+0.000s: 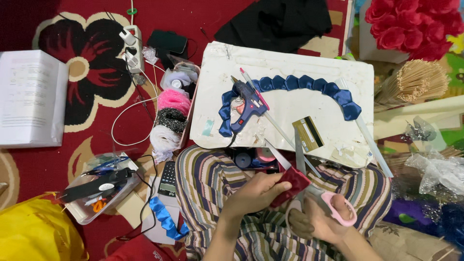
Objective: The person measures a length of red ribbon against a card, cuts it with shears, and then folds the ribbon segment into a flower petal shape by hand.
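- Left hand (256, 193) pinches a dark red satin ribbon piece (291, 186) over the striped lap.
- Right hand (323, 223) grips pink-handled scissors (309, 193), blades open at the ribbon: cutting step, I'd say.
- Closing the blades calls for taut ribbon.
- White worktop (290, 63) edge sits just ahead; the blue glue gun (245, 105) is well apart.

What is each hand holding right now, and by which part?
The left hand pinches a dark red ribbon piece by its near edge. The right hand holds pink-handled scissors by the handle loops, blades open toward the ribbon.
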